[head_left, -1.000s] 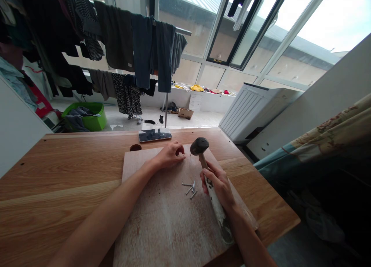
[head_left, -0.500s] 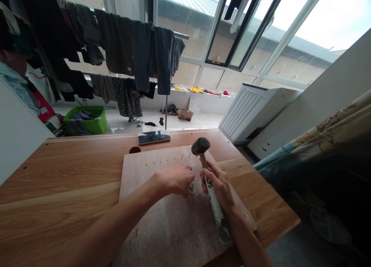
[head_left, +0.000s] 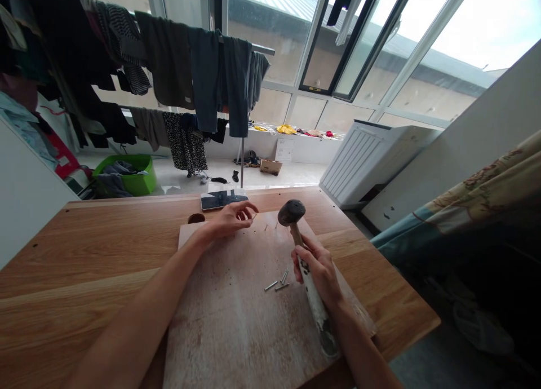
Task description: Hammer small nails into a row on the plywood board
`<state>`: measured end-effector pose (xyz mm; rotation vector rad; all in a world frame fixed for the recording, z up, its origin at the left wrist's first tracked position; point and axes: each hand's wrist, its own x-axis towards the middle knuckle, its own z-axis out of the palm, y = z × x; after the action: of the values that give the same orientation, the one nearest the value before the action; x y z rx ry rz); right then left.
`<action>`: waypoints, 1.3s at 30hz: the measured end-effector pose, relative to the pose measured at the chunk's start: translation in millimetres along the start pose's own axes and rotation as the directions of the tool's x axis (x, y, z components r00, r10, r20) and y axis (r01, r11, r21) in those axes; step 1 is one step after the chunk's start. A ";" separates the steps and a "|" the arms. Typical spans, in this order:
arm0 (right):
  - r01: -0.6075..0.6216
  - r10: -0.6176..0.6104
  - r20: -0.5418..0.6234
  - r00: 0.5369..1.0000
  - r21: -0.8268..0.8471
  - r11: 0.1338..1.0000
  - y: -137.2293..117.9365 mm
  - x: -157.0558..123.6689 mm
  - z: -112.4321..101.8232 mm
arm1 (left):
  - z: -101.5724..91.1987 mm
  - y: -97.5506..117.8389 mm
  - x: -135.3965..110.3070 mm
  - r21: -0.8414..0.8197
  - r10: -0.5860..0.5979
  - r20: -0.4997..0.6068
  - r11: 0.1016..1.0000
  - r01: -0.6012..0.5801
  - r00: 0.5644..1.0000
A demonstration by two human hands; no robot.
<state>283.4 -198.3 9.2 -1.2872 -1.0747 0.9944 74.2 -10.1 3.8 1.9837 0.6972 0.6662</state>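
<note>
My right hand point(head_left: 316, 265) is wrapped round the worn, white-painted handle of a mallet point(head_left: 291, 212), its dark head up and to the left. At the far edge of a wooden board point(head_left: 236, 327), my left hand point(head_left: 230, 219) pinches a thin nail point(head_left: 254, 217) over the board's surface. Two more nails point(head_left: 276, 225) stand upright to the right of that hand. Several loose nails point(head_left: 279, 284) lie in a small group on the board, left of the mallet handle. Small dark holes dot the board.
The board lies on a wood-grain table point(head_left: 84, 270). A phone point(head_left: 222, 199) rests behind my left hand, close to a round brown hole point(head_left: 195, 218) in the tabletop. Beyond are hanging laundry point(head_left: 169, 62), a green tub point(head_left: 141, 177) and a white ribbed appliance point(head_left: 359, 158).
My left hand has moved from the loose nails to the board's far edge, taking a nail with it. The remaining loose nails are now uncovered. My right hand and the mallet have hardly moved.
</note>
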 end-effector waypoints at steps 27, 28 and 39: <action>-0.113 0.080 0.269 0.960 0.111 0.987 2.7 -3.7 12.7 | 11.5 -9.8 0.6 0.098 -0.028 0.121 0.995 0.016 0.992; -0.117 0.081 0.290 0.954 0.112 0.987 3.0 -3.6 13.3 | 12.1 -11.2 0.8 0.096 -0.018 0.119 0.995 0.007 0.993; -0.140 0.117 0.293 0.949 0.059 0.988 3.3 -4.0 14.5 | 11.9 -15.0 1.9 0.068 0.025 0.124 0.997 -0.034 0.992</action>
<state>268.4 -198.8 5.5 -1.1827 -1.1699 1.3421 80.6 -9.1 -14.3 2.0842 0.6248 0.5379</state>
